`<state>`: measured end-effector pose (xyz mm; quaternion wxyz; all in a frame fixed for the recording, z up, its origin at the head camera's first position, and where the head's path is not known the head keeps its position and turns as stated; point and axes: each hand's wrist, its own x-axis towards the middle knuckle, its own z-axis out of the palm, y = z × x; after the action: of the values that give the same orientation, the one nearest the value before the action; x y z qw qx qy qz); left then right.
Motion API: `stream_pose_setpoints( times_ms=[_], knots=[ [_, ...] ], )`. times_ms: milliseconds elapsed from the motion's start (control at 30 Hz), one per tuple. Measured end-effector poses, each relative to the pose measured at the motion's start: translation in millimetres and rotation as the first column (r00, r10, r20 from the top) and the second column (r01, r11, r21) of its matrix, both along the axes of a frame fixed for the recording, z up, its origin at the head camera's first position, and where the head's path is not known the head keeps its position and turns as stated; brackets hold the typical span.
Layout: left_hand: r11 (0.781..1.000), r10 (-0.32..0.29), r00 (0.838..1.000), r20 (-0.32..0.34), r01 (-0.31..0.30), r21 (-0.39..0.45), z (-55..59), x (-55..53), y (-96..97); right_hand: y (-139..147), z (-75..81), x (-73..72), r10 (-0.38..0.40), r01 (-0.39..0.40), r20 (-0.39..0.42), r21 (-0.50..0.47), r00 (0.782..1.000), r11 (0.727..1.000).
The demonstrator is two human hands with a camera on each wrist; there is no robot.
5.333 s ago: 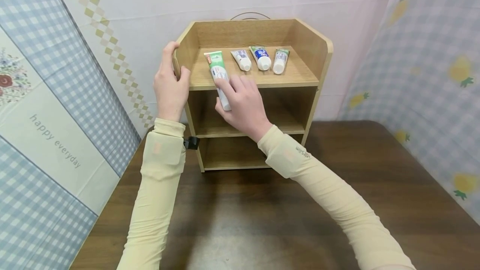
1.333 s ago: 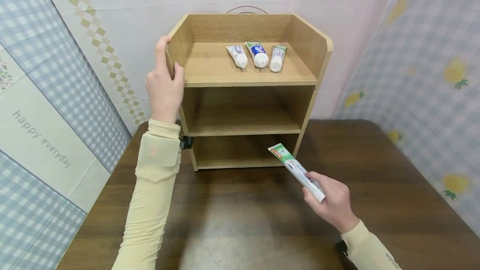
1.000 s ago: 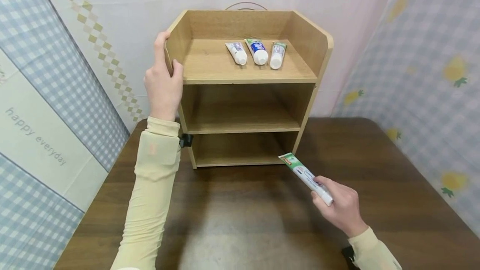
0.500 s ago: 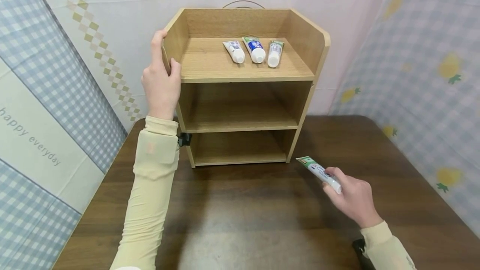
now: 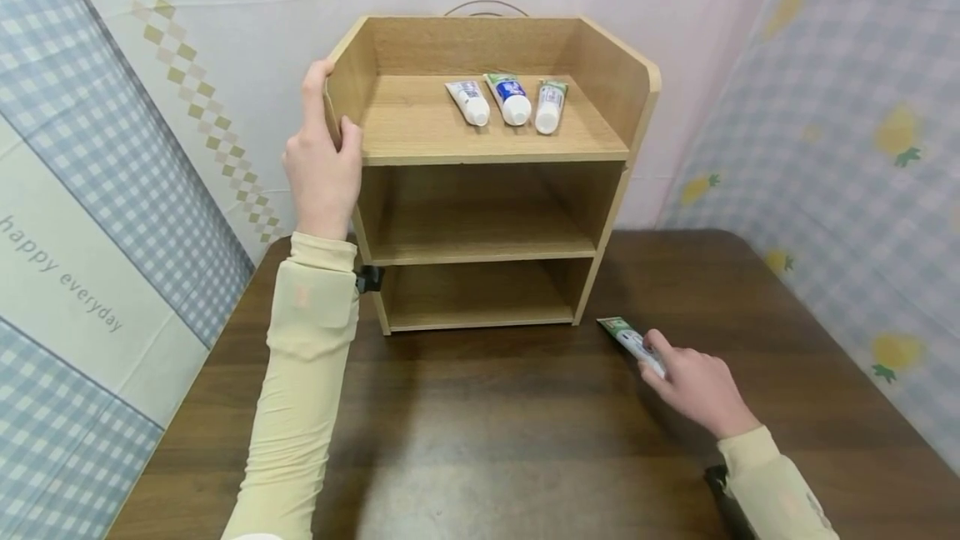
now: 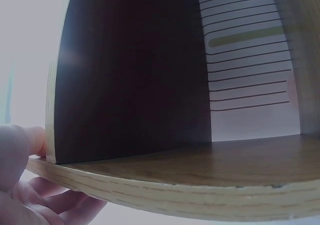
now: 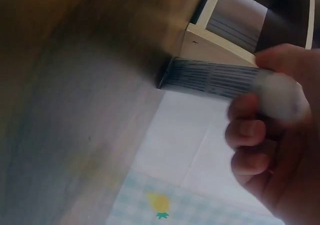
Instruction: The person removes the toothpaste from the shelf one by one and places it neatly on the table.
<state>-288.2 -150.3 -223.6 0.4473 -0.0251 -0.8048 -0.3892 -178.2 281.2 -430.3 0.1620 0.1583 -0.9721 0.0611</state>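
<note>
My left hand (image 5: 322,169) grips the upper left side panel of a small wooden shelf unit (image 5: 495,158). In the left wrist view its thumb and fingers (image 6: 75,205) curl round the panel's edge. Low over the table, right of the unit, my right hand (image 5: 701,386) holds a white and green toothpaste tube (image 5: 628,340) near its cap end. In the right wrist view the tube (image 7: 210,79) points its flat end at the tabletop, close to the unit's foot. Three smaller tubes lie on the top shelf: a white one (image 5: 468,102), a blue one (image 5: 510,98) and a white-green one (image 5: 551,107).
The middle shelf (image 5: 483,227) and bottom shelf (image 5: 480,294) face forward under the top one. The unit stands at the back of a dark wooden table (image 5: 480,440). Patterned cloths hang behind and at both sides, with a pineapple-print cloth (image 5: 840,157) on the right.
My right hand has taken the toothpaste tube from the left of the top shelf and carried it down and right to just over the table. My left hand keeps its grip on the panel.
</note>
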Motion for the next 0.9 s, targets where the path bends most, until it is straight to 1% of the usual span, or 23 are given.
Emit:
stream_pose_setpoints(
  times_ms=[100,200,300,433,533,600,833,900],
  knots=[
    [1.0,-0.002,1.0,0.004,0.002,-0.004,0.8,0.1,0.5,2.1,-2.7,-3.3,0.009,-0.011,0.08,0.025,0.997,1.0],
    [1.0,-0.006,1.0,0.005,0.006,-0.009,1.3,0.0,1.1,3.3,-5.1,-6.0,0.019,-0.022,0.173,0.015,0.985,1.0],
    [1.0,-0.01,1.0,0.002,0.01,-0.01,1.1,-0.4,1.3,3.8,-6.8,-8.6,0.032,-0.035,0.229,0.012,0.973,0.999],
    [1.0,-0.006,1.0,0.003,0.006,-0.006,0.4,-0.2,0.5,3.6,-7.8,-12.6,0.057,-0.064,0.274,0.016,0.96,0.998],
    [1.0,-0.001,1.0,0.005,0.001,-0.007,0.1,0.2,0.0,2.0,-7.7,-15.9,0.079,-0.081,0.317,-0.007,0.945,0.997],
    [1.0,-0.003,1.0,0.003,0.003,-0.009,0.2,0.4,-0.2,0.2,-7.0,-18.6,0.082,-0.078,0.336,-0.027,0.938,0.997],
    [1.0,-0.004,1.0,0.003,0.004,-0.016,-0.3,-0.2,0.1,-1.9,-5.0,-30.2,0.085,-0.07,0.336,-0.055,0.938,0.996],
    [1.0,-0.004,1.0,0.003,0.004,-0.015,-0.9,-0.5,0.1,-0.9,-7.3,-35.6,0.085,-0.063,0.352,-0.075,0.932,0.995]
  ],
)
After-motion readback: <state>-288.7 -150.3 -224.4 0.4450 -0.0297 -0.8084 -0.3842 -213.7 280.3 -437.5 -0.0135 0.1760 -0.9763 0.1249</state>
